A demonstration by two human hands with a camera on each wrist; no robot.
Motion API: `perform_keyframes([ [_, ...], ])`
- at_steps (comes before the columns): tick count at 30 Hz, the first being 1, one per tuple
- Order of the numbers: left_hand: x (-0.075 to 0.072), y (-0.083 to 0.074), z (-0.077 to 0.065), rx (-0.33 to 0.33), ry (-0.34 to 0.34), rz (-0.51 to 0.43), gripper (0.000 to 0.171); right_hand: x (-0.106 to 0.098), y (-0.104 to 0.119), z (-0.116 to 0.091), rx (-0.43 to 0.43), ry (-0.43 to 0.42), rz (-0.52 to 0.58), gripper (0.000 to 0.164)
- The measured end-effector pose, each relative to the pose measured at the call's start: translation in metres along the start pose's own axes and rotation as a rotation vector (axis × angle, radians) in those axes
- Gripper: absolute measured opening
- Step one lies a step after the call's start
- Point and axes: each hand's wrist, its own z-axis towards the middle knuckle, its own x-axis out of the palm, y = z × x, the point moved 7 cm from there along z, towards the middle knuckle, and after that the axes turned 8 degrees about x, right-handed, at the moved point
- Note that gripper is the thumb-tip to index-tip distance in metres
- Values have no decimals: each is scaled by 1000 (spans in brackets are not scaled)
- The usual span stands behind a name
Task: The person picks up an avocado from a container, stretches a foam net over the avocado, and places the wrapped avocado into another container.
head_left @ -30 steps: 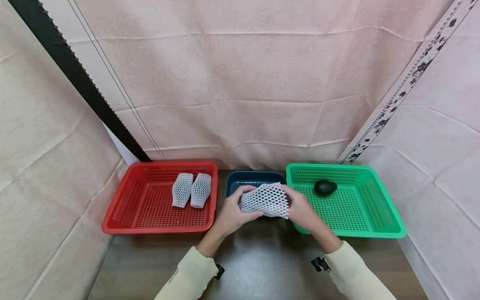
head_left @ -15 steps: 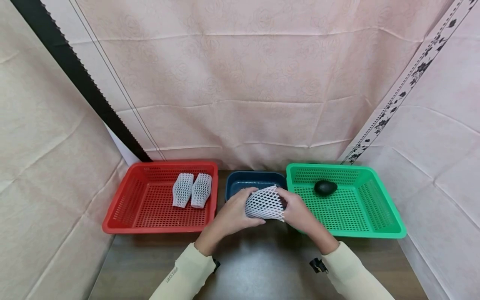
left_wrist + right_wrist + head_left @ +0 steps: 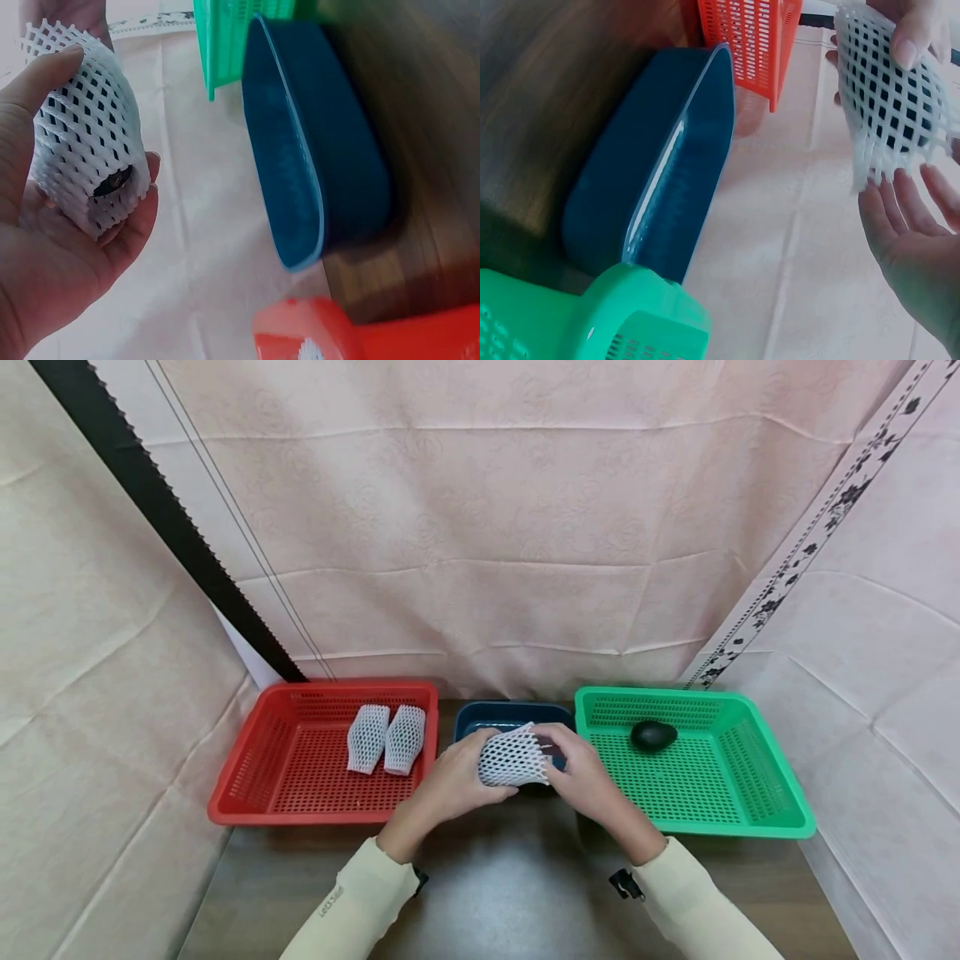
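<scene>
Slightly to the left and farther from the person's body, the white net [image 3: 513, 757] has been shifted since the earlier frame. Both hands have been carried the same way, and a wider gap is now seen between the forefinger and thumb of the right hand [image 3: 583, 774]. The two nets [image 3: 368, 739] in the red basket [image 3: 315, 764] and the black oval [image 3: 653, 736] in the green basket [image 3: 697, 787] have been left where they were.

The net is gripped by the left hand [image 3: 456, 779], thumb on one side and fingers under the other. It is held raised between the hands, and in the head view the near part of the blue tray [image 3: 502, 714] is overlapped by it. Something dark [image 3: 112, 182] is seen inside, through the mesh and the end opening. The net's other end is touched by the right hand's fingertips; whether it is pinched cannot be told. The tray is set on the desk [image 3: 517, 881] between the baskets.
</scene>
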Motion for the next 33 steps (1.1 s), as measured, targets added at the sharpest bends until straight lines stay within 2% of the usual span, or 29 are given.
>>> perform_keyframes([
  [3,-8,6,-3,-12,-24,55,82,-3,-1,0,-23,-32,-23,37],
  [6,-19,14,-7,-32,-61,98,82,-4,-2,0,-27,-45,-56,41],
  [12,-42,37,-19,-128,-116,104,84,10,2,-2,-57,-8,-146,48],
  [17,-65,56,-30,-211,-160,133,86,33,9,-5,-116,75,-196,51],
  [21,-83,72,-38,-249,-202,146,86,56,15,-7,-166,153,-249,53],
  [25,-101,88,-45,-293,-244,164,85,78,19,-9,-173,233,-306,56],
  [28,-112,100,-50,-346,-258,198,86,92,21,-10,-198,269,-336,57],
  [33,-126,117,-58,-406,-276,265,89,115,24,-11,-295,295,-420,59],
])
